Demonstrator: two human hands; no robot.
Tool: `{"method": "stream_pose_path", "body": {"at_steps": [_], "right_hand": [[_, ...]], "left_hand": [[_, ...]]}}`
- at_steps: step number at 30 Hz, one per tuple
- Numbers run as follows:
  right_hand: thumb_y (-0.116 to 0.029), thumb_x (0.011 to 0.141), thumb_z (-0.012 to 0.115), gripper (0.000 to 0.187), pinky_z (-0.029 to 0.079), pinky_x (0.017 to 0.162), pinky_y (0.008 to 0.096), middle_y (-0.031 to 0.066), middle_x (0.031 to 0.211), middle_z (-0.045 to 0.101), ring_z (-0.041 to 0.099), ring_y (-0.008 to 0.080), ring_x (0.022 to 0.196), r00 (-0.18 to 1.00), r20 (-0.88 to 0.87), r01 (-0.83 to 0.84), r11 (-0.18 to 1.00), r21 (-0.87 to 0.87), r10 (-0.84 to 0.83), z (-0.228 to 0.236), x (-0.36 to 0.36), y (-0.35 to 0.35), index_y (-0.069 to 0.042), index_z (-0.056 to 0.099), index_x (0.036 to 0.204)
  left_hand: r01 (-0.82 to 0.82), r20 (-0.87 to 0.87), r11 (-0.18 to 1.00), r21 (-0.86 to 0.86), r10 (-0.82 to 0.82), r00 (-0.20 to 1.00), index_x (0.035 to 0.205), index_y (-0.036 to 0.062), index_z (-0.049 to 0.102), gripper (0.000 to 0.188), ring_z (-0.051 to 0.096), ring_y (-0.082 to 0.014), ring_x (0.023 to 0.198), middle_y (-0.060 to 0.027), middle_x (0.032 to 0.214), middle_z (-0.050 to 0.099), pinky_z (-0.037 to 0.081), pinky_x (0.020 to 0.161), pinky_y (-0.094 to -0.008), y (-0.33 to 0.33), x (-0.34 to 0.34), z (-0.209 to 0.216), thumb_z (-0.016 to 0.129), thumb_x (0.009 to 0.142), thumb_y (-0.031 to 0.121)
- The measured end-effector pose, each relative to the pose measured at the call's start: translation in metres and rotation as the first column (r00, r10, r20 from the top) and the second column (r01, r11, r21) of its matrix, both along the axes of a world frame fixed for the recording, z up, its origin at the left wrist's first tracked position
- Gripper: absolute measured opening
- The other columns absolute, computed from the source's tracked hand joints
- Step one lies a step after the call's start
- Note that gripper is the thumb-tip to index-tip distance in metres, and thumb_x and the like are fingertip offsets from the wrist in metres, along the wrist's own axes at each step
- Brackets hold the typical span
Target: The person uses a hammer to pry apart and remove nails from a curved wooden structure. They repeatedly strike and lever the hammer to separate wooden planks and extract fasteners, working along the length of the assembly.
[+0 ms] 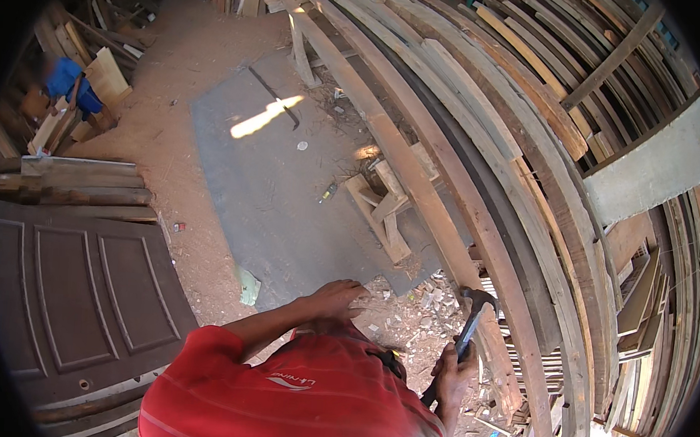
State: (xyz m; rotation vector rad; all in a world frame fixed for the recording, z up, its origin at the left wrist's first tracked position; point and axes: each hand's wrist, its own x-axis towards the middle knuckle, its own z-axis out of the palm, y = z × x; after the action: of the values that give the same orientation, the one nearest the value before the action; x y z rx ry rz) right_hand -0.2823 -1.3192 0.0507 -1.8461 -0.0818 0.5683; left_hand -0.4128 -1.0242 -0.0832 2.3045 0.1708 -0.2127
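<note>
The right hand (454, 373) is wrapped around the handle of a hammer (469, 330), its dark claw head tipped up and away from the wearer. Taking the wearer's red shirt (291, 399) as the middle of the dial, that hammer sits at about two o'clock, its head over or against the near end of a long brown beam (438, 220); I can't tell whether they touch. The left hand (333, 298) is at twelve, fingers stretched out loosely, nothing in its grasp that I can see. Further out at twelve lies a grey sheet (225, 171) on the earth floor, with a thin hooked bar (271, 92) resting on it. Some joined wood pieces (388, 205) stand at one o'clock, beside the beam. A brown panelled door (132, 301) lies at ten, and at eleven, well apart, someone in blue (66, 81) is among stacked boards.
</note>
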Motion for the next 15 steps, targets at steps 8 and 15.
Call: {"method": "stream_pose_path", "body": {"at_steps": [8,15], "right_hand": [[-0.02,0.1,0.062,0.034,0.043,0.044,0.0259,0.0012,0.071,0.051,0.05,0.0095,0.05,0.996,-0.079,-0.018,0.989,0.146,0.029,0.018,0.025,0.082,0.003,0.05,0.122],[-0.022,0.099,0.063,0.034,0.042,0.043,0.0258,0.0021,0.07,0.053,0.05,0.0096,0.05,0.982,-0.093,-0.152,0.983,0.106,0.162,0.018,0.061,0.13,0.003,0.053,0.121]], "left_hand": [[-0.194,-0.067,0.98,-0.044,0.191,0.979,0.128,0.0071,0.058,0.047,0.06,-0.0386,0.117,-0.019,0.122,0.064,0.049,0.099,-0.0461,0.061,-0.035,0.008,0.071,0.089,0.032],[-0.173,-0.174,0.981,-0.091,0.156,0.972,0.127,0.0069,0.061,0.047,0.06,-0.0372,0.117,-0.0182,0.123,0.065,0.049,0.1,-0.0461,0.078,0.02,0.006,0.072,0.09,0.033]]}}
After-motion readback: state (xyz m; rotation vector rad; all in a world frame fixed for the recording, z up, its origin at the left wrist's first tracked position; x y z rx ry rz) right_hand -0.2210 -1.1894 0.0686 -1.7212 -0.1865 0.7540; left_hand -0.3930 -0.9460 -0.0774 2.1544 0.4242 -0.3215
